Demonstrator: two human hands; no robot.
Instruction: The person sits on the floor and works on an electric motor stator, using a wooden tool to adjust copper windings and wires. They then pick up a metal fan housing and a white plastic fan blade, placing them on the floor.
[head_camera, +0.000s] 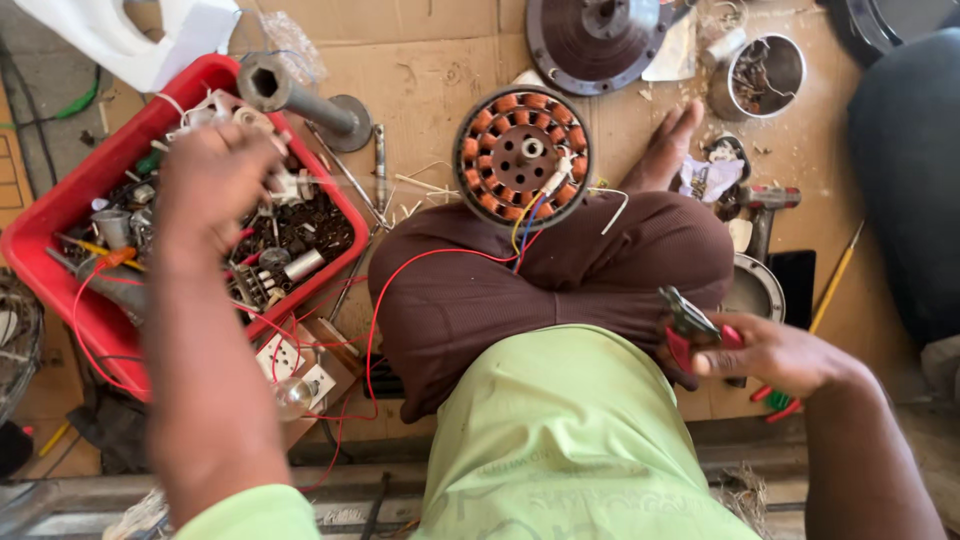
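Observation:
My left hand (213, 180) reaches into a red plastic tray (62, 205) of small metal parts, screws and wires, its fingers bent over the white pieces near the tray's far side; I cannot see whether it grips anything. My right hand (768, 352) rests beside my right knee, closed on red-handled pliers (688, 326). A round motor stator (523, 155) with copper windings leans against my crossed leg in brown trousers, with red, blue and yellow wires trailing from it.
A heavy socket tool (300, 98) lies at the tray's far corner. A dark round motor cover (592, 40) and a metal tin (768, 72) of bits sit at the back. A white switch board (292, 362) with a bulb lies by my left knee.

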